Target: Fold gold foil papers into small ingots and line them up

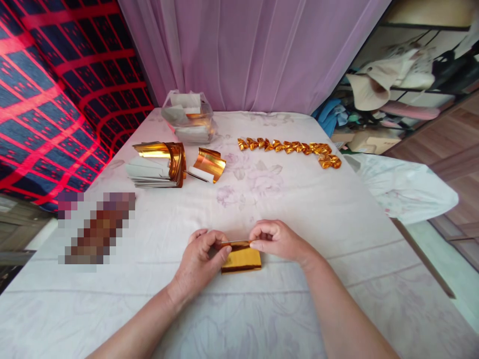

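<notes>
The 2 bare forearms come in from the near edge and meet over a folded sheet of gold foil paper [241, 259], which lies flat on the pale floral bedsheet [299, 199]. The left hand [200, 259] pinches the sheet's far left edge between thumb and fingers, and the right hand [279, 240] pinches the same edge at its right end; both are closed on the paper, a short gap apart.

Beyond the gold sheet and to its left sits a stack of foil sheets [157, 164] with gold faces curling up, and just right of that stack lies a single curled gold sheet [210, 163]. Farther back from the stack is a clear plastic bag [189, 119] of more sheets. Beyond the gold sheet to its right runs a row of folded gold pieces [290, 148], touching 1 another. A lilac curtain [254, 50] hangs behind.
</notes>
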A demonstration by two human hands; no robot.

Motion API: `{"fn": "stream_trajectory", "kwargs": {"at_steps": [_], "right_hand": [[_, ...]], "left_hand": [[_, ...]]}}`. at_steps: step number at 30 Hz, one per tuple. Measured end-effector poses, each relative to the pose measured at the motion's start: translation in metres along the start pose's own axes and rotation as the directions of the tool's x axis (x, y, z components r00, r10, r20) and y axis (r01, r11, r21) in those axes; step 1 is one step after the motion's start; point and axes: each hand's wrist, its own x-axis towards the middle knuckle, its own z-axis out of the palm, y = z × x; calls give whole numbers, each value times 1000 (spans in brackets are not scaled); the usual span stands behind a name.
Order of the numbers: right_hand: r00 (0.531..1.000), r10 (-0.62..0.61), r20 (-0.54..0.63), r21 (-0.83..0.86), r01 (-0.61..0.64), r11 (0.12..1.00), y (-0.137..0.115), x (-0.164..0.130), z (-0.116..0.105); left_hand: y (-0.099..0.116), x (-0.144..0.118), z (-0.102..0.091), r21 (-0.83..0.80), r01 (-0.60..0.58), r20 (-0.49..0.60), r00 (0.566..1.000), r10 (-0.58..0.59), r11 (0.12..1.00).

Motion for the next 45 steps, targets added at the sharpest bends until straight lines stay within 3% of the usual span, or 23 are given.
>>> {"fn": "stream_trajectory", "kwargs": {"at_steps": [21,27,45], "right_hand": [[1000,6,16,-20,-6,1000,-1,0,-1],[1000,9,21,6,-10,1000,-5,-1,-4],[997,2,-75,-31,-5,999,0,2,1]], "left_hand": [[-1,0,0,3,8,4,1000,-8,1000],[-4,0,1,-8,-22,-38,999,22,1000],[-4,0,1,41,2,-48,999,0,999]]}}
